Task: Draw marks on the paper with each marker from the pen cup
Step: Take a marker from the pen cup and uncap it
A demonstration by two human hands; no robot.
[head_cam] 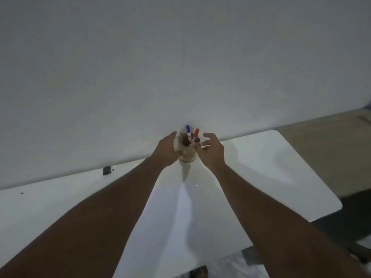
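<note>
A clear pen cup [187,155] stands on the white table near the wall. A blue-capped marker [188,131] and a red-capped marker [196,133] stick up out of it, and a dark-capped one [197,140] leans at its right rim. My left hand [165,150] wraps the cup's left side. On the cup's right, my right hand [212,150] has its fingers apart and curled close to the dark cap, holding nothing that I can see. A white sheet of paper [180,217] lies between my forearms.
The white table [271,177] ends at a rounded corner on the right, with floor beyond. A grey wall rises right behind the cup. A small dark block [107,170] sits at the table's back edge on the left.
</note>
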